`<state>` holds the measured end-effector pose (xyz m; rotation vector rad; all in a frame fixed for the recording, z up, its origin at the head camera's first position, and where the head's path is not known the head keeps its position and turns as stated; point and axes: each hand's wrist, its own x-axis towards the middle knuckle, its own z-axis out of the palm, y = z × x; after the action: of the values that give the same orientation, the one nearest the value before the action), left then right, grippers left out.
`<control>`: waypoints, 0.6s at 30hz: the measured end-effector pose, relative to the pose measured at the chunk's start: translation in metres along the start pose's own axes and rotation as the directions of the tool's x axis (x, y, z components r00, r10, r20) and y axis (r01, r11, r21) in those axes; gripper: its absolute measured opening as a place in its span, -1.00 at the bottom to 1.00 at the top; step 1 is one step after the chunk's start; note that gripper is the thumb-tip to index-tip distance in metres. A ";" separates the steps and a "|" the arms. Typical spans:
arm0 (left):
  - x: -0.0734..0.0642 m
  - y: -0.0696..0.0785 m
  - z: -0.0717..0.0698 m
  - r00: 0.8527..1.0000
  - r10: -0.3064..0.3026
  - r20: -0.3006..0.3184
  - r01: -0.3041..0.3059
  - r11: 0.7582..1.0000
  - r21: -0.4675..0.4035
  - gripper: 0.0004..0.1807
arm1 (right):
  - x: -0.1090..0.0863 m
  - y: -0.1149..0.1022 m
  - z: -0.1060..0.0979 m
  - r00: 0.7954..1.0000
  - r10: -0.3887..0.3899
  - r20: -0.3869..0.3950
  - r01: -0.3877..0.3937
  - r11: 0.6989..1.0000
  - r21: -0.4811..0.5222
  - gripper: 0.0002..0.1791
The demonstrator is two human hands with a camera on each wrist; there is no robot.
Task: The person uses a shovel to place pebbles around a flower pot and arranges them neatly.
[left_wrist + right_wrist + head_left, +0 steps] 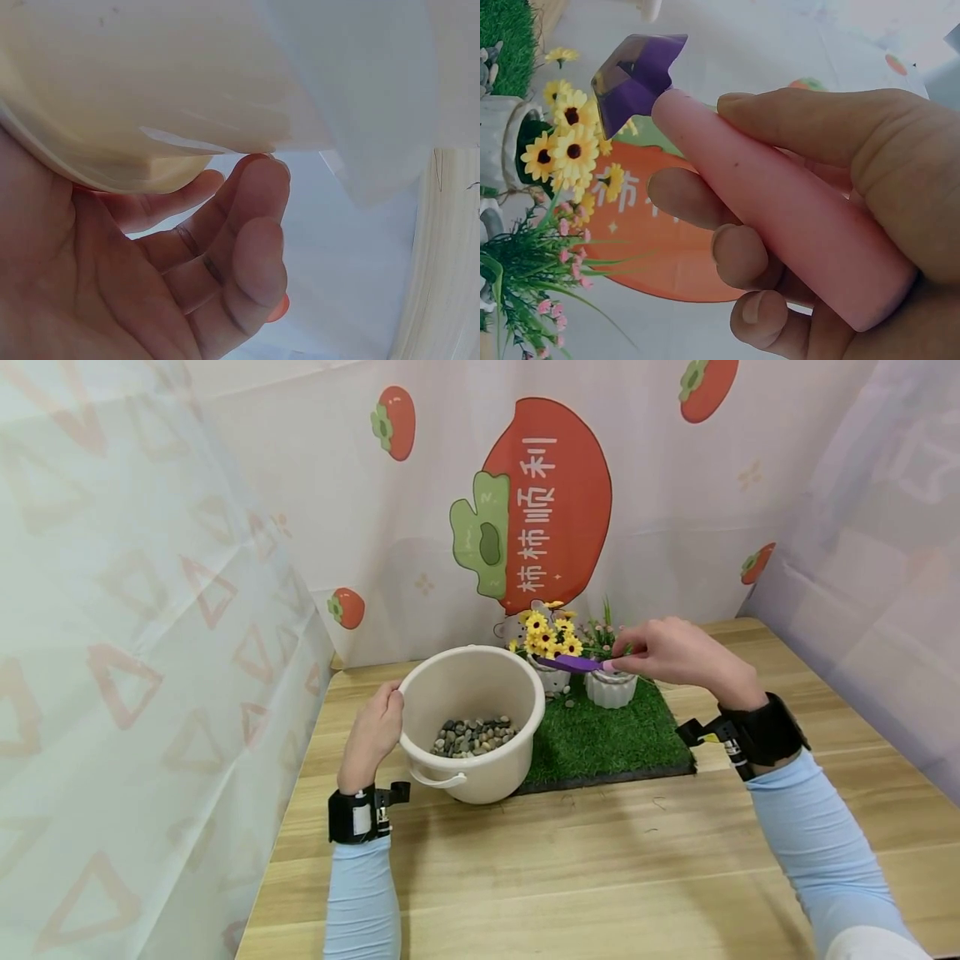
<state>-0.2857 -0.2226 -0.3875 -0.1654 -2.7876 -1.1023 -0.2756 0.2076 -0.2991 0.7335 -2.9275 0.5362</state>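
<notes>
My left hand (377, 727) grips the left rim of a cream bucket (506, 773), its fingers against the outer wall in the left wrist view. Grey and brown pebbles (472, 737) cover the bucket's bottom. A garden trowel with a pink handle (780, 210) and a purple blade (576, 664) is in my right hand (678, 653), thumb on one side and curled fingers on the other. Its blade is level over the white flower pots, right of the bucket, pointing left. The blade's upper face is partly visible in the right wrist view, with something dark and glossy on it.
Yellow flowers (546, 633) fill one white pot; a second white pot (611, 690) holds grass and small pink flowers (561, 307). Both stand at the back of an artificial turf mat (600, 743) on the wooden table (570, 860). A printed curtain (420, 527) hangs behind.
</notes>
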 end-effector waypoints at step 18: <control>-0.001 0.001 0.000 1.000 0.000 -0.003 0.000 1.000 -0.003 -0.45 | -0.001 -0.017 -0.012 0.997 -0.059 -0.058 0.056 0.997 -0.056 -0.94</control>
<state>-0.2847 -0.2218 -0.3870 -0.1641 -2.7830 -1.1065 -0.2669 0.1987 -0.2830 0.7790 -2.8447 0.4630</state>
